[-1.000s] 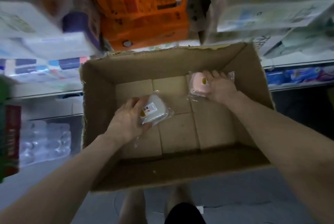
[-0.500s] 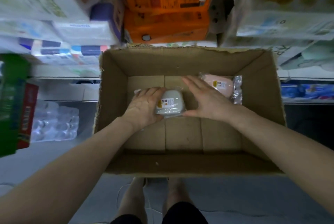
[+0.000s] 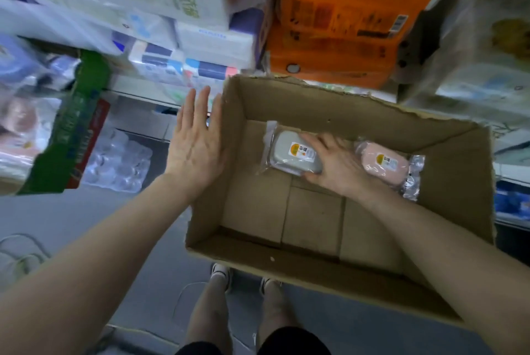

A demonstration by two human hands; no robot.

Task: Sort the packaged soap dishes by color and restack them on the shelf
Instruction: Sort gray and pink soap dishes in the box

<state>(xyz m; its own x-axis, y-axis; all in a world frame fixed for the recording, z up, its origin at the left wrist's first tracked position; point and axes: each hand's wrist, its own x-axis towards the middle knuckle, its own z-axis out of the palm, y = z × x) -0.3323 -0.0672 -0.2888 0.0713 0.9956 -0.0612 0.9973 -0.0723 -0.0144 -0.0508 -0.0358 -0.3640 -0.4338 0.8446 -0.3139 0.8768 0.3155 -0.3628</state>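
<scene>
Two packaged soap dishes remained for sorting, both lying in the far half of an open cardboard box held out before the shelves.

Item 1, nearest: person's legs and shoes at 6 o'clock, standing on the floor beneath the box.

Item 2: left hand, at 9 o'clock of the box, outside its left wall. Fingers straight and together, palm flat, holding nothing; whether it touched the wall could not be told.

Item 3: right hand, inside the box near centre. Fingers laid over the right end of the grey soap dish, thumb at its near edge, so the hand gripped it by that end.

Item 4: grey soap dish, in clear wrap with an orange-and-white label, resting on the box floor toward 11 o'clock. Long axis ran roughly from 10 to 4 o'clock, pointing into the gripping palm. The right hand was on it; the left stood well apart beyond the wall.

Item 5: pink soap dish, same wrap and label, just beside the right hand at 3 o'clock of it, axis parallel to the grey one. Untouched.

Item 6, farthest: shelves at 12 o'clock stocked with orange packs, white tissue packs and a green carton at 9 o'clock.

Judgement: the lift of the grey dish likely fell to the right hand, with the pink one left for after.
</scene>
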